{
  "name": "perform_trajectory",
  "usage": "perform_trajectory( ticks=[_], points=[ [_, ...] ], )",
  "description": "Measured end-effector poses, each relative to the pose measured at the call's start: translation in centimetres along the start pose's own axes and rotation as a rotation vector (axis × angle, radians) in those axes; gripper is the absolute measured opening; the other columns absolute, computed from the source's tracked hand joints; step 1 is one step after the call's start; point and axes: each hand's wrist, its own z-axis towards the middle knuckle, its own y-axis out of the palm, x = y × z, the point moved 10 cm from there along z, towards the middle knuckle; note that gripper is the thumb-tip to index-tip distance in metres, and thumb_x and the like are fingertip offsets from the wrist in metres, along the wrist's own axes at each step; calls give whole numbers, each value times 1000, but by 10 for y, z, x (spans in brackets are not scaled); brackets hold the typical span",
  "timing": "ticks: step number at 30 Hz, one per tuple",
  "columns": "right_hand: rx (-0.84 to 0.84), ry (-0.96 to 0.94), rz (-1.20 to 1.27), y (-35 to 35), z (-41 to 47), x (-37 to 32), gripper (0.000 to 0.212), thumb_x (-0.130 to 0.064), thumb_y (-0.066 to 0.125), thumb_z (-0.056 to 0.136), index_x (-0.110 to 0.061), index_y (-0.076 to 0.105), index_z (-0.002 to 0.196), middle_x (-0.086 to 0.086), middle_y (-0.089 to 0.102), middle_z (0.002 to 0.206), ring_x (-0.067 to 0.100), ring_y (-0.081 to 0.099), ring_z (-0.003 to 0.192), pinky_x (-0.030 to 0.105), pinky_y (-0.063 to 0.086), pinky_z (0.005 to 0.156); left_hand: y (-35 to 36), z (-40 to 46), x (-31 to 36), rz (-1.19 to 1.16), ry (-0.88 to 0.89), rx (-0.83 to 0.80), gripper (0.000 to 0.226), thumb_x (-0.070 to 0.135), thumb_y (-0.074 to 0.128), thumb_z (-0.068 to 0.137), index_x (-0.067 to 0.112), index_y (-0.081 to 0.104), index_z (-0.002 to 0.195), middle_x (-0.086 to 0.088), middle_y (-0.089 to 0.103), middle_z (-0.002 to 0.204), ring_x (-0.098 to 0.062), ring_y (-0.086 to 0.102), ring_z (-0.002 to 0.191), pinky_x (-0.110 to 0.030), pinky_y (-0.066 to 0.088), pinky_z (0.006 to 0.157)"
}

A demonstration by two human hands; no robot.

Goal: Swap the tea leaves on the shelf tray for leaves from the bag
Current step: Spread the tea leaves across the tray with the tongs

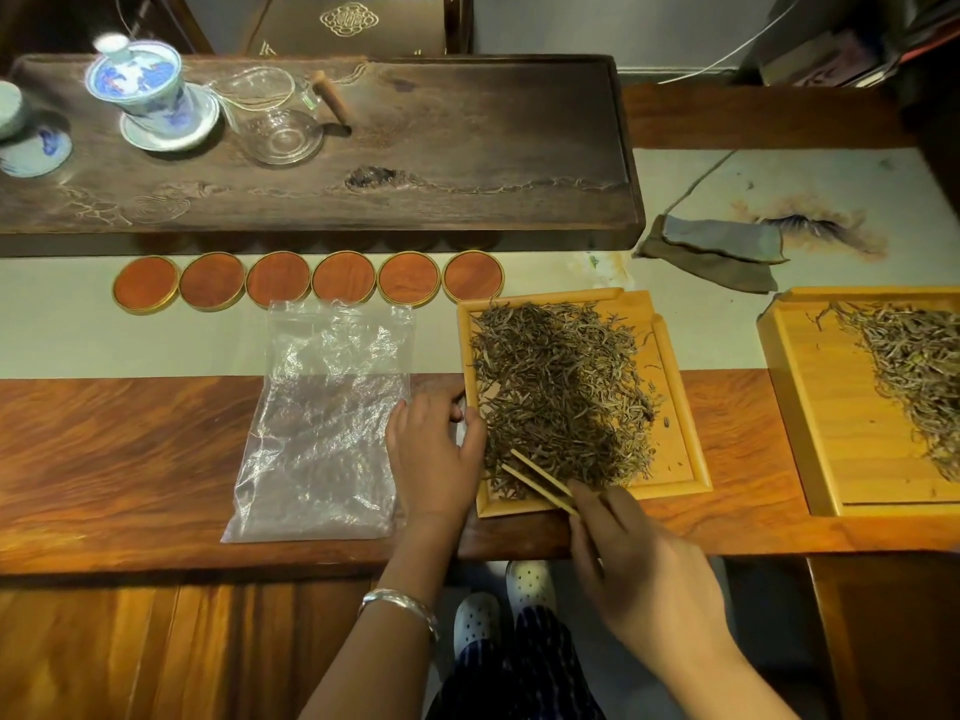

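Note:
A bamboo tray (680,407) heaped with dark tea leaves (561,387) lies across the table's front edge. My left hand (436,454) grips the tray's left rim, thumb on the inside by the leaves. My right hand (639,569) holds bamboo tweezers (540,478) whose tips lie in the near corner of the leaf pile. A flattened clear plastic bag (322,418) lies to the left of the tray, looking empty. A second bamboo tray (810,418) with lighter leaves (914,376) sits at the right edge.
Several round red coasters (306,279) line up behind the bag. A dark wooden tea board (467,163) carries a blue-and-white gaiwan (145,90) and a glass pitcher (275,122). A folded grey cloth (722,252) lies behind the trays.

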Motion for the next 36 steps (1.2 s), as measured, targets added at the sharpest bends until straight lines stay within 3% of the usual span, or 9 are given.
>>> perform_trajectory(
  ticks=[4,8,11,14,18,27,31,36],
  points=[
    [-4,7,-29,2,5,-4,31,-25,57,81,-13,71,106,2,62,74,23,58,43,28,37,29,-1,0,1,-10,13,13,13,32,46,85,22,49,77,8,44,74,-13,35,73,-54,42,92],
    [-40,39,34,4,-4,2,35,-30,46,88,-16,68,112,-1,62,80,22,59,47,29,39,32,0,1,-1,-4,15,10,14,34,44,84,23,48,77,7,45,73,-13,37,73,-52,42,92],
    [-16,120,51,-4,-6,20,29,-27,56,90,-18,65,116,-1,60,84,22,59,47,29,39,30,1,1,-3,5,12,3,17,35,44,84,20,53,80,6,48,74,-15,40,74,-50,41,91],
    [-65,172,36,-2,-9,38,34,-27,62,84,-17,64,116,-1,58,84,23,60,47,28,40,31,1,1,-2,4,14,16,13,35,44,84,25,47,77,8,46,74,-12,35,73,-50,43,90],
    [-107,244,2,-1,-19,64,35,-28,59,85,-15,64,117,3,61,86,23,62,52,32,46,34,2,1,-3,5,14,11,11,36,44,84,27,44,77,8,46,74,-11,34,73,-51,43,89],
    [-40,347,-13,-11,-35,94,33,-25,60,83,-14,67,114,3,60,81,26,62,54,26,40,36,0,0,-2,-19,32,25,12,32,46,84,26,42,74,6,46,73,-14,38,73,-48,42,86],
    [34,283,36,-17,-24,77,29,-25,51,91,-17,64,115,0,59,83,24,61,54,27,42,35,1,1,-2,-17,37,30,11,30,47,84,25,43,75,7,46,73,-13,36,72,-50,43,85],
    [34,141,103,-4,16,22,30,-18,70,80,-11,69,110,6,65,86,25,61,48,31,45,32,0,1,-4,-17,28,37,11,30,48,84,23,46,76,6,48,73,-13,37,73,-50,42,89]
  ],
)
